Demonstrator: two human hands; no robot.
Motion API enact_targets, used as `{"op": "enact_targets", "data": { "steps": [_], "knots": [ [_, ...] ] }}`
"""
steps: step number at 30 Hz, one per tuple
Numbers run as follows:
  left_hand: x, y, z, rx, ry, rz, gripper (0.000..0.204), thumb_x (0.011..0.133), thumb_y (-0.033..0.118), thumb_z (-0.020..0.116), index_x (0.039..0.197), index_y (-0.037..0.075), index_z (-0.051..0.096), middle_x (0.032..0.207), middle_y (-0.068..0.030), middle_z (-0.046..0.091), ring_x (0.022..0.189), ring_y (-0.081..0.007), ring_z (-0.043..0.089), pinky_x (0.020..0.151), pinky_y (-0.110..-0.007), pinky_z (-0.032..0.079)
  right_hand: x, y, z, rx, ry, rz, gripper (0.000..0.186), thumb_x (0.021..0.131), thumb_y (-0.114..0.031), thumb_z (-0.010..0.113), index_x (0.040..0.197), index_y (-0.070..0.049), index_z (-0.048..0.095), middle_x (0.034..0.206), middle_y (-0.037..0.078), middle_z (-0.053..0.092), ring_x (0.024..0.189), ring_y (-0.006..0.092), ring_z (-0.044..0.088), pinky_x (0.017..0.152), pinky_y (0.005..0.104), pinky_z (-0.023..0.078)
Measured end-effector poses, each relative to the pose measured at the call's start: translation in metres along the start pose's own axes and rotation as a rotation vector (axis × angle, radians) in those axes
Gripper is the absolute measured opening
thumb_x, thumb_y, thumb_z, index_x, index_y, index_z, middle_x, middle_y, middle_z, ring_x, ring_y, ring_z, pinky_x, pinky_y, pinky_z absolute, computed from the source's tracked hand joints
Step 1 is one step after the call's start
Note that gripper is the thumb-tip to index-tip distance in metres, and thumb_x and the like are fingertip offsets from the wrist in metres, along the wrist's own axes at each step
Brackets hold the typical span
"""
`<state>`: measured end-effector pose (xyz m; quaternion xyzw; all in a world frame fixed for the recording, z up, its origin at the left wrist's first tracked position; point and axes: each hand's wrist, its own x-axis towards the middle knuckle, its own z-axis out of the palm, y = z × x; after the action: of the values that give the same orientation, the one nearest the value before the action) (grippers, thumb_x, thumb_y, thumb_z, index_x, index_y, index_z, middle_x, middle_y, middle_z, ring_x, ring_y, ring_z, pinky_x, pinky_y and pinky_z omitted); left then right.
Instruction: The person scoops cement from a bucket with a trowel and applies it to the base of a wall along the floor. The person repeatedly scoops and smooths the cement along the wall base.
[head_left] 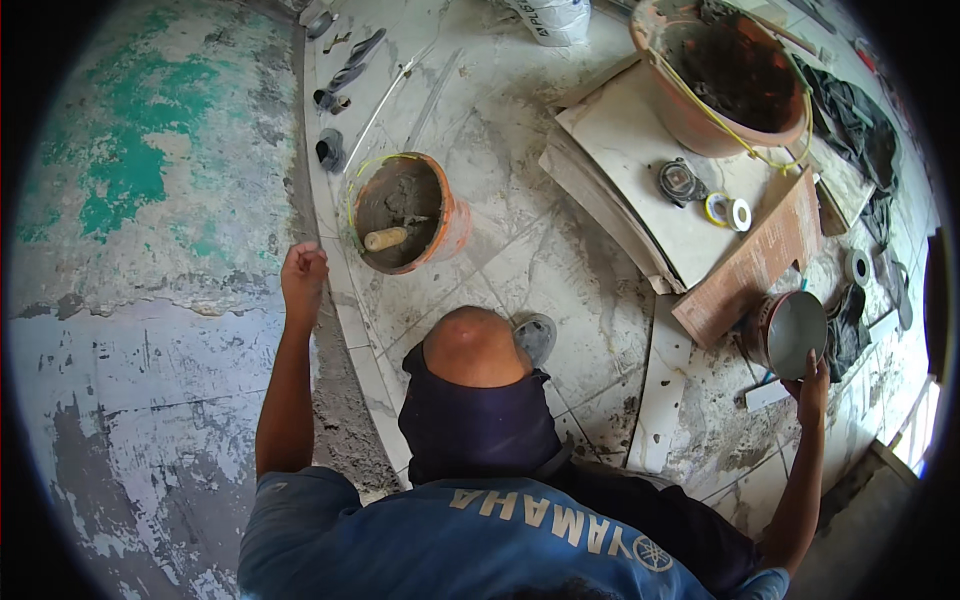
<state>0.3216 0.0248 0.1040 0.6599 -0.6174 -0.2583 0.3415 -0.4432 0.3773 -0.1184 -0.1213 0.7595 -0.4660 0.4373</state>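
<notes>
My left hand, its fingers loosely curled with nothing visible in them, is at the base of the patchy wall, left of an orange bucket. That bucket holds grey mortar and a wooden-handled tool. On the right, my right hand grips a round metal container with a grey interior, tilted beside a brown cardboard strip. My bare knee is bent below the bucket, near the middle of the view.
A larger bucket with dark contents stands on stacked boards, beside tape rolls and a tape measure. A white sack, sandals, dark cloth and strips lie on the tiled floor.
</notes>
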Motion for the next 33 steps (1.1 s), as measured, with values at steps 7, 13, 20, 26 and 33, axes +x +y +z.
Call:
{"op": "enact_targets", "data": {
  "steps": [7,13,20,26,33],
  "knots": [
    [0.170,-0.180,-0.009,0.293,-0.014,-0.171,0.051,0.088,0.039,0.076,0.119,0.004,0.056,0.083,0.0001,0.058,0.071,-0.0088,0.050,0.064,-0.028,0.042,-0.053,-0.041,0.046,-0.905,0.374,-0.304,0.046,0.099,-0.035,0.060,0.132,-0.003,0.054,0.079,0.017,0.067,0.074,0.0250,0.067,0.065,0.0410,0.051],
    [0.204,-0.228,0.052,-0.393,-0.352,-0.567,0.048,0.094,0.044,0.069,0.127,0.010,0.058,0.101,0.0019,0.055,0.090,-0.0130,0.054,0.083,-0.029,0.044,-0.102,-0.149,0.316,-0.469,-0.483,0.093,0.037,0.102,-0.028,0.057,0.120,0.004,0.059,0.103,0.012,0.066,0.086,0.0170,0.069,0.078,0.0300,0.057],
    [0.217,-0.278,0.022,-0.873,-0.551,-0.520,0.063,0.104,0.044,0.048,0.149,0.003,0.039,0.148,-0.0140,0.048,0.133,-0.0297,0.049,0.112,-0.044,0.040,-0.096,-0.146,0.643,0.019,-0.831,-0.022,0.083,0.096,-0.062,0.051,0.138,0.009,0.047,0.133,0.030,0.056,0.127,0.0349,0.053,0.104,0.0412,0.042],
    [0.182,-0.195,0.080,-0.577,-0.499,-0.509,0.071,0.101,0.049,0.052,0.151,0.001,0.035,0.153,-0.0150,0.041,0.136,-0.0303,0.045,0.112,-0.043,0.037,-0.075,-0.126,0.624,-0.017,-0.563,0.009,0.077,0.098,-0.059,0.048,0.130,0.011,0.048,0.122,0.029,0.061,0.120,0.0398,0.058,0.097,0.0457,0.047],
    [0.141,-0.107,0.074,-0.627,-0.648,-0.484,0.065,0.105,0.046,0.045,0.151,0.001,0.037,0.152,-0.0159,0.042,0.135,-0.0306,0.046,0.112,-0.042,0.036,-0.114,-0.170,0.512,-0.113,-0.528,-0.114,0.075,0.099,-0.060,0.044,0.116,0.011,0.060,0.107,0.026,0.066,0.096,0.0406,0.067,0.081,0.0459,0.054]
  ]
}}
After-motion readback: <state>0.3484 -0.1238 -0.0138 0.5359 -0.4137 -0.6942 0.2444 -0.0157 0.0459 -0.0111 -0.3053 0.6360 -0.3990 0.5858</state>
